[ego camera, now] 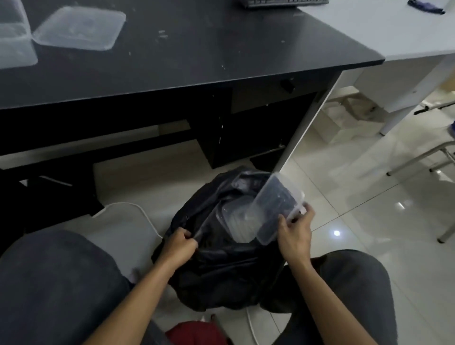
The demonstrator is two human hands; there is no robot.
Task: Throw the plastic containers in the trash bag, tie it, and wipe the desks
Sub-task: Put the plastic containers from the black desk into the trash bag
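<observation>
A black trash bag (221, 271) sits open on the floor between my knees. My left hand (179, 242) grips the bag's left rim and holds it open. My right hand (294, 232) pinches the edge of a clear plastic container (275, 204), tilted over the bag's mouth. Another clear container (236, 221) lies inside the bag. On the black desk (197, 49) at the far left lie a clear lid or shallow container (80, 28) and a deeper clear container (13, 37), partly cut off by the frame edge.
A white desk (394, 27) adjoins on the right with a dark blue cloth (426, 7) on it. A keyboard (283, 3) lies at the black desk's far edge. A white cable (145, 211) runs over the tiled floor. Chair legs (418, 160) stand at right.
</observation>
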